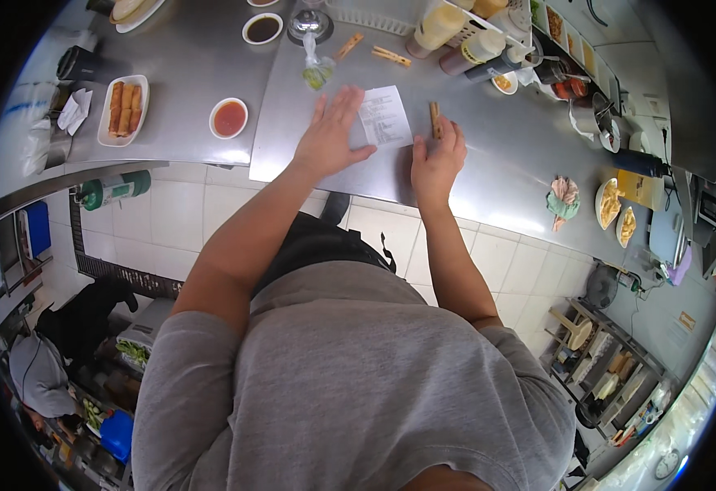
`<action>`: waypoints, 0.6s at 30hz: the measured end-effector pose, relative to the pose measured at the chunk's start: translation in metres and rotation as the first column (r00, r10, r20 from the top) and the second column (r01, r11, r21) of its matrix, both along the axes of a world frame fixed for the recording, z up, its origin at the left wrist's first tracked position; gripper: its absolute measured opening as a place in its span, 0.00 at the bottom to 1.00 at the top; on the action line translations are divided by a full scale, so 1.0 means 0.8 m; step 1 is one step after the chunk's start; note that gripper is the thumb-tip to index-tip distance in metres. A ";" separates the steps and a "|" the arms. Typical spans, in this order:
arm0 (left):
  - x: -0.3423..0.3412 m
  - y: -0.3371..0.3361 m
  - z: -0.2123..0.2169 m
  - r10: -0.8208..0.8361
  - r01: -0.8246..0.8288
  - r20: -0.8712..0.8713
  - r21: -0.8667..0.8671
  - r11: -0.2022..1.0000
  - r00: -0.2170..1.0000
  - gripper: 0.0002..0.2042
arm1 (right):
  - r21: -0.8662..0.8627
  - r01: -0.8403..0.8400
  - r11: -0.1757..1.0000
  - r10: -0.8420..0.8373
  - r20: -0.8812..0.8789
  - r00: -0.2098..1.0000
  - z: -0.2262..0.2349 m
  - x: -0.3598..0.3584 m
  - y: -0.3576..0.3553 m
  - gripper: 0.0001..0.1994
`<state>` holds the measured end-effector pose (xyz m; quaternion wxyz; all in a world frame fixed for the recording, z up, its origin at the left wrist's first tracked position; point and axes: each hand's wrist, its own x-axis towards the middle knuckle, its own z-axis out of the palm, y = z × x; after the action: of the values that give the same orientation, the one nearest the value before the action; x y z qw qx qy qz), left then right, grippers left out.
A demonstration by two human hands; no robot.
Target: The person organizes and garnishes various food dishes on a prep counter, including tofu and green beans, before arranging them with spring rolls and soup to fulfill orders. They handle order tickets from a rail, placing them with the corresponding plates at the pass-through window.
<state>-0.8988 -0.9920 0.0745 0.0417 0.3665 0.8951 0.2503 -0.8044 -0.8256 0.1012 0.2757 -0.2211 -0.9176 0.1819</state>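
My left hand [331, 135] lies flat with fingers spread on the steel counter [497, 155], its fingertips touching the left edge of a white paper slip [385, 116]. My right hand [436, 159] rests just right of the slip, fingers curled around the lower end of a wooden clothespin [435, 118] that stands up from the counter. Two more wooden clothespins [391, 56] lie farther back, near a small clear bag of green stuff [317, 74].
A white tray of fried rolls [124, 108] and a bowl of red sauce [229, 118] sit to the left. Sauce bottles [472, 51] and a dark sauce bowl [262, 29] stand at the back. Plates of food [612, 204] and a crumpled cloth [563, 200] lie right.
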 end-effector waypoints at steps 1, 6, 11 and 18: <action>-0.001 -0.002 0.000 0.001 -0.001 0.021 0.008 1.000 1.000 0.47 | 0.000 -0.004 1.000 0.004 -0.011 1.000 0.000 -0.002 -0.003 0.16; -0.004 -0.016 -0.014 -0.007 -0.001 0.025 0.271 0.962 1.000 0.43 | -0.067 -0.373 0.925 0.379 0.162 0.911 -0.025 -0.004 -0.035 0.20; 0.021 -0.124 0.022 0.119 -0.494 0.558 0.591 0.637 0.821 0.27 | 0.008 -0.345 0.939 0.341 0.140 0.930 -0.032 0.002 -0.048 0.19; -0.117 -0.428 0.004 0.525 -0.925 0.835 0.315 -0.210 0.165 0.27 | 0.035 -0.120 0.992 0.112 0.166 0.980 -0.037 -0.017 -0.089 0.15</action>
<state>-0.9928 -1.3344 0.0776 -0.1180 -0.3622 0.6258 0.6806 -0.8179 -0.8969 0.0718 0.1931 -0.1752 -0.9523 0.1583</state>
